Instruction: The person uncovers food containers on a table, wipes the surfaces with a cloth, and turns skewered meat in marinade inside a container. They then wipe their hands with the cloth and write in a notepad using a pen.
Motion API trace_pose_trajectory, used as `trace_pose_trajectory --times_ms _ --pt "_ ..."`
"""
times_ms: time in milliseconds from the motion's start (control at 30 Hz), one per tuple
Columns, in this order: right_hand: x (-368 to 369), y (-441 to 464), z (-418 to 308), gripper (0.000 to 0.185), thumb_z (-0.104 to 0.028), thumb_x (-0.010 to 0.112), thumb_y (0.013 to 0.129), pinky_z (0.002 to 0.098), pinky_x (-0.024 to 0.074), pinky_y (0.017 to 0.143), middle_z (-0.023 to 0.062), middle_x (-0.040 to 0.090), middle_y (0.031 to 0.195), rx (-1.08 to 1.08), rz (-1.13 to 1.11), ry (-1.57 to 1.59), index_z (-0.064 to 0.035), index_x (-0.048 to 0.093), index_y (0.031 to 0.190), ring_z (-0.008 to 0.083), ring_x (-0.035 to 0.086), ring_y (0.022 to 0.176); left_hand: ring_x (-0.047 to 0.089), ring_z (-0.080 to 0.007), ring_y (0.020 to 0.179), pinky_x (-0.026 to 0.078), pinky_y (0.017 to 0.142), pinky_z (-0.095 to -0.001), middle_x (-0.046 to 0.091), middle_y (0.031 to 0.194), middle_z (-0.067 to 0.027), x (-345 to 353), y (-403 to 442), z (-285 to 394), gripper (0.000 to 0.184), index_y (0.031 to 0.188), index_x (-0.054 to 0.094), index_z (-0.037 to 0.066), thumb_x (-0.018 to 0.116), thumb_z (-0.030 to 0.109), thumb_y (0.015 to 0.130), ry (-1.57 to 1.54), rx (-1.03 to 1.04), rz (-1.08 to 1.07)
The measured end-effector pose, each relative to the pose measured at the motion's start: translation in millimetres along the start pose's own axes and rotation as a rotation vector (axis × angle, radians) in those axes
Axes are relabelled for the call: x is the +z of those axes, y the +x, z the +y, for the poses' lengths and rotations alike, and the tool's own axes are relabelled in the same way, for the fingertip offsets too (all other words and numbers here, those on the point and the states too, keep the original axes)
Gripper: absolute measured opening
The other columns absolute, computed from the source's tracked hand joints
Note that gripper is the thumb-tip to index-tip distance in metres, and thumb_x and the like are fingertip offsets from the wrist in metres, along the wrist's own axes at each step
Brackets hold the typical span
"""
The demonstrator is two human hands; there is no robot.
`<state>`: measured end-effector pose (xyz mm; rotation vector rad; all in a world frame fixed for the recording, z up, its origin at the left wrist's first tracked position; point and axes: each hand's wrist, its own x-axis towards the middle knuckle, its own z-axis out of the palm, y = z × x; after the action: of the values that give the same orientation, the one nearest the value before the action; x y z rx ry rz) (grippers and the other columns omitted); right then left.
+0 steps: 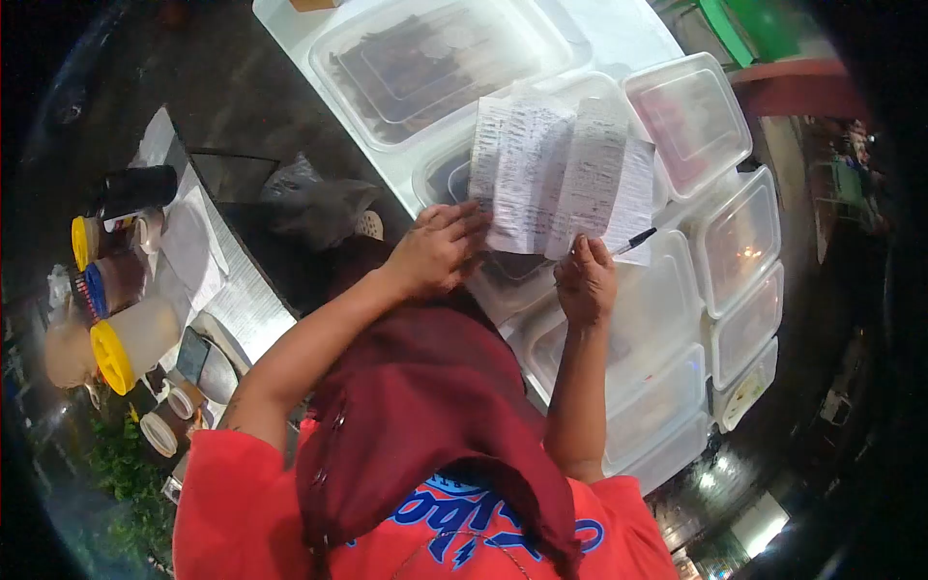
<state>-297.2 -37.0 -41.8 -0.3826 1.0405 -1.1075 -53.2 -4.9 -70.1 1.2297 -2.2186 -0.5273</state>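
Note:
Creased, folded sheets of paper (pixel 555 174) covered in lines of handwriting lie over the lids of clear plastic containers in front of me. My left hand (pixel 440 251) is at the lower left edge of the sheets, fingers stretched towards them; its thumb is hidden. At the lower right edge, my right hand (pixel 587 280) pinches a dark pen (pixel 635 241), which slants up to the right across the paper. Beneath the papers and my right hand sits a lidded container (pixel 657 290), its contents hard to make out.
A large lidded container (pixel 454 68) with brown pieces inside stands on the white table (pixel 290 34). Several more lidded containers (pixel 739 242) line the right side. To the left, yellow-lidded jars (pixel 135 338) and a phone (pixel 192 356) sit by a side table (pixel 246 300).

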Motion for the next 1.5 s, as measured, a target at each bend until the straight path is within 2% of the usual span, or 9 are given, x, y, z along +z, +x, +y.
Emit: trace_pose_trajectory --times_ms 67,200,433,533,1033,1133,1333,1400,1500 --pt "10.4 -1.9 -2.7 0.009 -0.01 0.056 0.09 0.0228 0.0272 0.041 -0.0037 0.042 0.06 -0.012 0.051 0.036 -0.0086 0.051 0.083 0.0061 0.033 0.044 0.044 -0.0298 0.118 0.033 0.097 -0.0432 0.051 0.121 -0.0141 -5.9 0.8 1.6 0.032 0.105 0.057 0.003 0.063 0.017 0.077 -0.096 -0.037 0.022" --pt "-15.4 2.8 -11.3 0.009 -0.021 0.051 0.094 0.023 0.0275 0.04 -0.0032 0.051 0.064 -0.074 0.246 0.073 -0.0136 0.053 0.088 0.0062 0.03 0.041 0.044 -0.0329 0.116 0.038 0.094 -0.043 0.051 0.118 -0.0153 2.8 -6.0 -2.4 0.031 0.104 0.055 0.003 0.063 0.009 0.075 -0.33 -0.272 0.485" --pt "-44.8 -10.2 -40.2 0.027 -0.032 0.049 0.094 0.0218 0.025 0.035 0.0014 0.058 0.08 -0.173 0.303 0.195 -0.007 0.056 0.1 0.0071 0.031 0.04 0.041 -0.0287 0.124 0.029 0.103 -0.0461 0.05 0.129 -0.0081 -3.5 8.3 -3.6 0.037 0.11 0.059 0.011 0.066 0.022 0.075 0.044 0.063 -0.024" --pt "-52.1 -0.9 -31.5 0.024 -0.029 0.051 0.093 0.0226 0.0255 0.035 0.0007 0.054 0.076 -0.226 0.563 -0.25 -0.006 0.055 0.097 0.0072 0.032 0.041 0.041 -0.0256 0.124 0.029 0.102 -0.0441 0.051 0.125 -0.0077 -4.9 8.2 -2.3 0.033 0.109 0.058 0.01 0.061 0.021 0.079 0.012 0.045 -0.038" --pt "-48.4 -5.0 -28.7 0.014 -0.018 0.047 0.095 0.0228 0.0279 0.038 0.0028 0.056 0.078 -0.283 0.506 -0.15 -0.0055 0.052 0.094 0.0075 0.034 0.042 0.041 -0.0266 0.124 0.031 0.101 -0.0433 0.051 0.124 -0.008 -10.7 11.0 1.1 0.032 0.107 0.057 0.009 0.062 0.021 0.078 -0.029 0.015 -0.055" --pt "-33.7 -7.6 -30.6 0.014 -0.017 0.049 0.094 0.0238 0.0286 0.034 0.0009 0.047 0.065 -0.277 0.525 -0.104 -0.0047 0.05 0.087 0.0078 0.035 0.039 0.041 -0.0266 0.124 0.031 0.101 -0.0435 0.051 0.124 -0.0081 -9.8 10.0 0.0 0.033 0.108 0.057 0.009 0.062 0.021 0.078 -0.027 0.023 -0.047" --pt "0.5 -21.0 -10.7 0.014 -0.017 0.05 0.094 0.0206 0.0289 0.041 -0.0047 0.046 0.063 -0.314 0.266 -0.427 -0.0099 0.055 0.083 0.0038 0.036 0.045 0.042 -0.0296 0.122 0.033 0.099 -0.0446 0.048 0.126 -0.0103 -9.4 7.6 -4.2 0.037 0.112 0.056 0.009 0.063 0.017 0.077 -0.139 0.015 0.037" --pt "-7.7 -14.2 12.6 0.017 -0.014 0.05 0.094 0.0242 0.0407 0.054 -0.0015 0.058 0.079 -0.241 0.004 -0.74 -0.0021 0.062 0.095 0.0078 0.048 0.059 0.042 -0.0312 0.121 0.035 0.099 -0.0445 0.046 0.128 -0.011 -8.5 4.9 -2.3 0.039 0.114 0.054 0.009 0.062 0.015 0.077 -0.281 -0.04 0.185" --pt "40.2 -18.7 24.9 0.028 -0.006 0.061 0.076 0.03 0.0472 0.074 0.0109 0.062 0.095 -0.558 -0.287 -1.199 -0.0064 0.063 0.104 0.024 0.061 0.085 0.043 -0.0326 0.12 0.036 0.098 -0.044 0.043 0.13 -0.0111 -13.7 3.3 2.5 0.043 0.119 0.053 0.01 0.061 0.012 0.076 -0.221 -0.071 0.363"
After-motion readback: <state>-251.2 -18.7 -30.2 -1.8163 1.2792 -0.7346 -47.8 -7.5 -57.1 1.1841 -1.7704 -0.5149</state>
